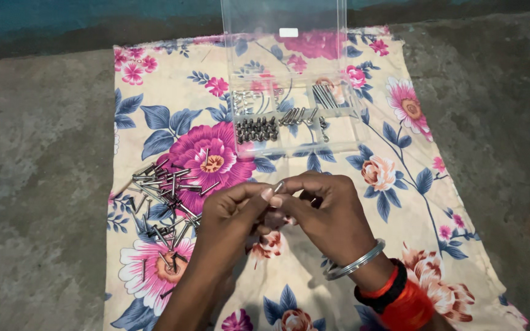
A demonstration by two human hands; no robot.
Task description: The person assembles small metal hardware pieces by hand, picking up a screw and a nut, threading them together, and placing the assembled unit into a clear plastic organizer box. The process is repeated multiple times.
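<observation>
Left hand (231, 211), right hand (323, 211) together pinching small metal screw (278, 186) at fingertips, above floral cloth (394, 184).

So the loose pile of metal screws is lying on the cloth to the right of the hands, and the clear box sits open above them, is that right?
Not quite. In the head view the pile of screws lies to the left of the hands, beside the left hand, not the right hand. The clear box does sit open above them on the floral cloth.

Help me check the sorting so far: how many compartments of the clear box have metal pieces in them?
4 that I can tell in the clear box: shiny pieces back left, rods back right, dark bolts front left, screws front centre. Glare may hide more.
</observation>
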